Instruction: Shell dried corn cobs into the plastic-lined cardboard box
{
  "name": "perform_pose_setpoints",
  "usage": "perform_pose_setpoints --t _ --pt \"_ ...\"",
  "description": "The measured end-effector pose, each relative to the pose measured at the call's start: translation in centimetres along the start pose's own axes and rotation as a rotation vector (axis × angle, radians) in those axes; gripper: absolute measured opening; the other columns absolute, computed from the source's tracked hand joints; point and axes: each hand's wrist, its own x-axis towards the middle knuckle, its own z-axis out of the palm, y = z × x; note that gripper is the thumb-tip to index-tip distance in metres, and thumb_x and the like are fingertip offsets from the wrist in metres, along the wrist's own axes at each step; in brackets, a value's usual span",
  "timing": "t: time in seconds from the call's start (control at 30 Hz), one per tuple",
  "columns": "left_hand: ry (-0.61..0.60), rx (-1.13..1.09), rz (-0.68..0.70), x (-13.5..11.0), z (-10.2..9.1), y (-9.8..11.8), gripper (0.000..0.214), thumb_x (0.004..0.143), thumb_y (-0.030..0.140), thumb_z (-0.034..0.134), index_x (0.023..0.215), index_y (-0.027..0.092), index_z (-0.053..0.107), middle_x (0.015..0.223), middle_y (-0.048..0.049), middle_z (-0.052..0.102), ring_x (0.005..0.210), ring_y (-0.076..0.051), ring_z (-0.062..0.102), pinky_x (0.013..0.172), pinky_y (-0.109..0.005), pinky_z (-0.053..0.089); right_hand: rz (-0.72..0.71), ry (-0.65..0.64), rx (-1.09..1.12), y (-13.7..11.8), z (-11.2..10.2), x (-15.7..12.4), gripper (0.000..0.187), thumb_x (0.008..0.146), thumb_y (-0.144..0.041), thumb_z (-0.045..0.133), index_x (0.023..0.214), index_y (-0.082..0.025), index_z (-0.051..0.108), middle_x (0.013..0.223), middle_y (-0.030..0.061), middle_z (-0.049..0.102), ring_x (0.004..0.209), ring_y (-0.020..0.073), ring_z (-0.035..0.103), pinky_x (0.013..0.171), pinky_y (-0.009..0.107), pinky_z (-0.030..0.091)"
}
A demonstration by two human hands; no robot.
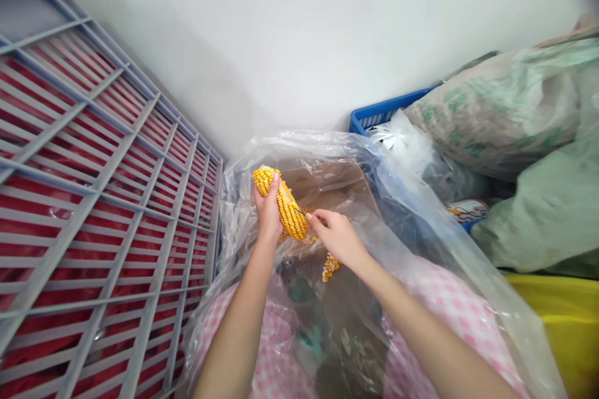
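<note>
Wrapped by the fingers of my left hand is a corn cob, covered in yellow kernels with a paler stripe along its upper side. My right hand is closed in a pinch at the cob's lower right end. A thin dark pointed tool sticks out from its fingertips against the kernels; most of it is hidden. Beneath my hands a clear plastic bag spreads open over my lap. Loose corn kernels lie in a clump below my right hand.
A grey slatted plastic crate with red material behind it stands at the left. Brown cardboard shows through the bag. To the right are a blue basket, stuffed sacks and a yellow item. A white wall rises behind.
</note>
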Motion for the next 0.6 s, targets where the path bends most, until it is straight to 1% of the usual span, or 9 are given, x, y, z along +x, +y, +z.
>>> perform_pose_setpoints --t 0.03,0.13,0.23,0.43,0.6 --pt "-0.005 0.002 0.004 0.04 -0.04 -0.01 0.04 0.063 0.042 0.067 0.095 0.024 0.051 0.078 0.0017 0.055 0.058 -0.01 0.057 0.056 -0.024 0.046 0.006 0.002 0.008 0.07 -0.14 0.0 0.035 0.085 -0.038 0.033 0.068 -0.02 0.058 0.06 0.0002 0.059 0.056 0.0112 0.049 0.052 0.021 0.027" --pt "0.005 0.008 0.006 0.25 -0.15 -0.03 0.039 0.063 0.042 0.067 0.094 0.023 0.051 0.077 0.0019 0.055 0.059 -0.01 0.056 0.056 -0.023 0.045 0.017 0.038 -0.057 0.18 -0.58 -0.09 0.032 0.084 -0.037 0.035 0.07 -0.021 0.059 0.061 0.0001 0.059 0.056 0.0115 0.048 0.053 0.022 0.026" --pt "0.016 0.009 -0.001 0.38 -0.15 -0.07 0.041 0.063 0.043 0.067 0.094 0.022 0.051 0.077 0.0017 0.055 0.058 -0.01 0.056 0.056 -0.022 0.045 0.004 0.036 -0.103 0.14 -0.88 -0.2 0.031 0.084 -0.036 0.035 0.072 -0.021 0.06 0.063 0.0006 0.06 0.057 0.0117 0.049 0.053 0.022 0.025" --pt "-0.038 0.05 0.003 0.25 0.01 -0.2 0.045 0.063 0.043 0.066 0.1 0.021 0.051 0.076 0.0007 0.056 0.06 -0.012 0.058 0.056 -0.024 0.045 0.014 -0.009 -0.131 -0.1 -1.04 -0.17 0.03 0.084 -0.036 0.036 0.072 -0.022 0.06 0.065 0.0011 0.061 0.058 0.012 0.05 0.054 0.022 0.024" --pt "-0.078 0.08 0.012 0.3 -0.16 -0.15 0.045 0.065 0.042 0.066 0.101 0.021 0.049 0.078 0.0008 0.057 0.058 -0.011 0.058 0.055 -0.023 0.045 0.004 -0.017 -0.133 -0.05 -1.07 -0.14 0.03 0.084 -0.037 0.036 0.069 -0.022 0.058 0.061 0.0004 0.059 0.056 0.0115 0.048 0.053 0.022 0.024"
